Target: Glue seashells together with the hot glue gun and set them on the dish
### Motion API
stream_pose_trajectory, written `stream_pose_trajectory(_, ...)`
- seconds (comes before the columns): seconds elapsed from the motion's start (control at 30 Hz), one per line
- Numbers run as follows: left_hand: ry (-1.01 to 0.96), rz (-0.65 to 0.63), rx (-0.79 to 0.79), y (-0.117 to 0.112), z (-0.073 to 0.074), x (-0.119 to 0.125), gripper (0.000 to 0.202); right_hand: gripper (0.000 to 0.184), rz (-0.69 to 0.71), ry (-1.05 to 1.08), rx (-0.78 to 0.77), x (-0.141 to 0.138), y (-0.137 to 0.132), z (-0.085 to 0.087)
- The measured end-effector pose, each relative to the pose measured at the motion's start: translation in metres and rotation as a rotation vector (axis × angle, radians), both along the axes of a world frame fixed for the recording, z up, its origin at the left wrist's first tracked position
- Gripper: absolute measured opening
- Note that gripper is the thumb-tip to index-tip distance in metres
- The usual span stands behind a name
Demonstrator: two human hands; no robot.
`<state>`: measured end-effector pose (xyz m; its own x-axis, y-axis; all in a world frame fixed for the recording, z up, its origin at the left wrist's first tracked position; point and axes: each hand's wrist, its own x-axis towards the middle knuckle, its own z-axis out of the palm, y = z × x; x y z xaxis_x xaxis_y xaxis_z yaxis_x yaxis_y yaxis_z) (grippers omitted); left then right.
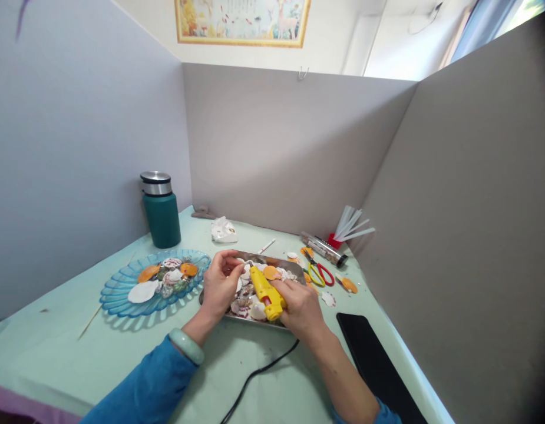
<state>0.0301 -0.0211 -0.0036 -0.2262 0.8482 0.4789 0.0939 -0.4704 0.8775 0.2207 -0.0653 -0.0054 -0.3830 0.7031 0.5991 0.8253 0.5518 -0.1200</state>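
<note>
My right hand [299,303] is wrapped round a yellow hot glue gun [266,291], its nozzle pointing up and left. Close to that nozzle, my left hand [221,281] pinches a small whitish piece, probably a shell, mostly hidden by the fingers. Both hands are over a metal tray [299,268] filled with seashells [254,309], white, brownish and orange. A black cord [258,371] runs from under the right hand toward the front edge.
Left stands a blue scalloped plate [115,288] with shells, behind it a green flask [161,218]. On the right lie scissors [319,274], a clear tube [324,248], glue sticks [349,224] in a red holder and a black phone-like slab [373,359]. Grey partitions [290,147] enclose the table.
</note>
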Motion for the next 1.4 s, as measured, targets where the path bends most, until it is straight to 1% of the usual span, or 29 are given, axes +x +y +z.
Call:
stream_pose_trajectory(0.17,-0.01,-0.003,-0.003,-0.0014,0.0016,-0.0001,0.029,0.039,0.0,0.043,0.001,0.0017,0.0012,-0.0023)
stream_pose_trajectory(0.4,-0.022,-0.002,-0.003,-0.0011,0.0011,0.0,0.029,0.036,0.083,0.179,0.034,0.0021,0.0037,-0.0033)
stream_pose_trajectory(0.57,-0.027,-0.005,0.003,-0.0023,0.0025,0.0005,0.029,0.038,0.098,0.168,0.001,0.0031,0.0047,-0.0042)
stream_pose_trajectory(0.73,-0.028,-0.007,0.009,-0.0028,0.0029,0.0003,0.028,0.035,0.112,0.181,-0.018,0.0026,0.0037,-0.0027)
stream_pose_trajectory(0.9,-0.016,0.004,0.0,-0.0017,0.0019,-0.0001,0.029,0.035,0.119,0.161,-0.019,0.0015,0.002,0.0004)
stream_pose_trajectory(1.2,-0.015,0.015,-0.003,-0.0013,0.0022,0.0,0.029,0.034,0.086,0.107,0.0,-0.0005,-0.0001,0.0034)
stream_pose_trajectory(1.4,-0.026,0.017,-0.003,-0.0017,0.0017,0.0,0.029,0.036,0.081,0.137,-0.021,0.0007,0.0014,0.0005)
